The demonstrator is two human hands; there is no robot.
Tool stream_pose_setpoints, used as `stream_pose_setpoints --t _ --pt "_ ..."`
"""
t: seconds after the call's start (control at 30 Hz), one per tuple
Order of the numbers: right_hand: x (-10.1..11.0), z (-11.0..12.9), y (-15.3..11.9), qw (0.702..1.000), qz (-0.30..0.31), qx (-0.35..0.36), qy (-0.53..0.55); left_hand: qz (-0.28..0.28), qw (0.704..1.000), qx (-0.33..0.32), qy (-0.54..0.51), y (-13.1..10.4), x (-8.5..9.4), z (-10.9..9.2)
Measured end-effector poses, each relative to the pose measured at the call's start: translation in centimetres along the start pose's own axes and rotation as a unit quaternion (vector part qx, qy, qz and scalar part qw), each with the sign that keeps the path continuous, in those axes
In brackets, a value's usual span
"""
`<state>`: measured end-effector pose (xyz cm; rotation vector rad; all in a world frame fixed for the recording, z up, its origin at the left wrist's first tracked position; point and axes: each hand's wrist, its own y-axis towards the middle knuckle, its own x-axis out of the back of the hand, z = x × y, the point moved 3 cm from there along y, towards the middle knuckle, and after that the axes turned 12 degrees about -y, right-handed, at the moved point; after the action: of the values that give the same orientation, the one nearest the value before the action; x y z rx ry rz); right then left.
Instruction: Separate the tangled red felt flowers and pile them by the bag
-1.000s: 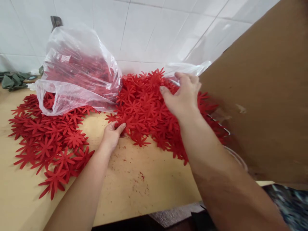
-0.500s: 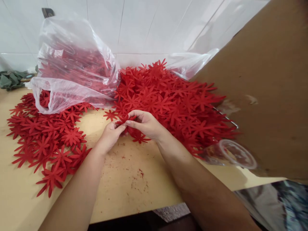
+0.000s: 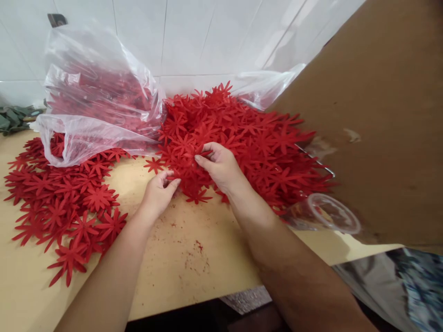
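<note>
My right hand (image 3: 221,167) pinches a red flower-shaped cutout (image 3: 202,153) between thumb and fingers, above the front of a large heap of red flower cutouts (image 3: 238,133). Lower and to the left, my left hand (image 3: 159,192) is apart from it, just over the table at the heap's front left edge. Its thumb and index finger close around a bit of red, too small and hidden to name. A single flower cutout (image 3: 154,164) lies on the table above the left hand.
More red cutouts (image 3: 83,227) spread at the left, partly under a clear plastic bag (image 3: 100,92) filled with red pieces. A cardboard sheet (image 3: 377,115) leans at the right, with a clear plastic cup (image 3: 334,213) lying beside it. Red crumbs dot the table (image 3: 166,276).
My hands were together at a red piece and have parted. The right has moved up and right over the heap with a cutout; the left stays near its place. The view has shifted slightly.
</note>
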<state>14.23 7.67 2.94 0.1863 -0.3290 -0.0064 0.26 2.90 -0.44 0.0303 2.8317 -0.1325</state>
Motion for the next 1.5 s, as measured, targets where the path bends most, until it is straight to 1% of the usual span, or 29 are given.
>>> stream_pose_setpoints --t 0.07,0.17,0.27,0.33,0.43,0.47,0.53,0.6,0.7,0.77,0.83,0.9,0.97,1.03,1.1,1.2,1.27,1.4,1.5 --pt "0.0 0.0 0.0 1.0 0.011 -0.004 0.01 -0.01 1.0 -0.018 0.021 0.0 0.1 0.3" --pt "0.1 0.2 -0.1 1.0 -0.011 0.011 -0.015 -0.013 0.994 -0.077 0.071 -0.1 0.2 0.3" --pt "0.0 0.4 -0.3 0.999 -0.025 0.022 -0.023 -0.039 0.971 -0.145 0.184 -0.3 0.6 -0.2" --pt "-0.2 0.3 -0.3 0.999 -0.019 0.022 -0.019 -0.069 0.952 -0.17 0.243 -0.4 1.0 -0.8" --pt "-0.7 0.3 -0.4 0.999 0.012 0.04 -0.023 -0.095 0.943 -0.19 0.255 -0.5 1.4 -1.5" --pt "-1.0 0.4 -0.5 0.998 0.029 0.053 -0.027 -0.094 0.944 -0.197 0.245 -0.6 1.4 -1.7" --pt "-1.4 0.6 -0.8 0.994 0.065 0.078 -0.031 -0.075 0.952 -0.209 0.211 -0.6 1.2 -1.9" --pt "-1.7 0.8 -1.0 0.991 0.091 0.085 -0.041 -0.052 0.964 -0.203 0.162 -0.6 0.9 -2.0" --pt "-2.1 1.1 -1.5 0.988 0.105 0.084 -0.076 -0.04 0.983 -0.156 0.09 -0.5 0.6 -1.7" --pt "-2.4 1.3 -1.7 0.987 0.107 0.091 -0.084 -0.03 0.99 -0.127 0.053 -0.5 0.4 -1.5" --pt "-2.7 1.3 -1.9 0.987 0.113 0.09 -0.07 -0.02 0.993 -0.112 0.021 -0.5 0.3 -1.5" --pt "-3.0 1.3 -2.1 0.987 0.128 0.084 -0.054 -0.027 0.994 -0.106 -0.006 -0.4 0.3 -1.7" --pt "-3.2 1.2 -2.2 0.984 0.148 0.084 -0.05 -0.049 0.994 -0.098 -0.021 -0.4 0.6 -1.8" --pt "-3.4 1.2 -2.2 0.981 0.163 0.092 -0.05 -0.069 0.993 -0.088 -0.024 -0.2 0.9 -1.8" --pt "-3.4 1.1 -2.2 0.981 0.16 0.101 -0.046 -0.079 0.994 -0.077 -0.028 -0.1 1.2 -1.7" --pt "-3.2 1.2 -2.2 0.986 0.128 0.103 -0.035 -0.068 0.993 -0.087 -0.045 0.2 1.4 -1.6" --pt "-3.1 1.3 -2.2 0.987 0.128 0.092 -0.021 -0.058 0.993 -0.093 -0.042 0.2 1.3 -1.6" --pt "-3.0 1.3 -2.3 0.984 0.172 0.043 0.03 -0.068 0.994 -0.078 0.031 0.0 1.4 -1.6" --pt "-2.8 1.2 -2.2 0.985 0.166 0.018 0.037 -0.069 0.986 -0.103 0.111 -0.2 1.5 -1.9"
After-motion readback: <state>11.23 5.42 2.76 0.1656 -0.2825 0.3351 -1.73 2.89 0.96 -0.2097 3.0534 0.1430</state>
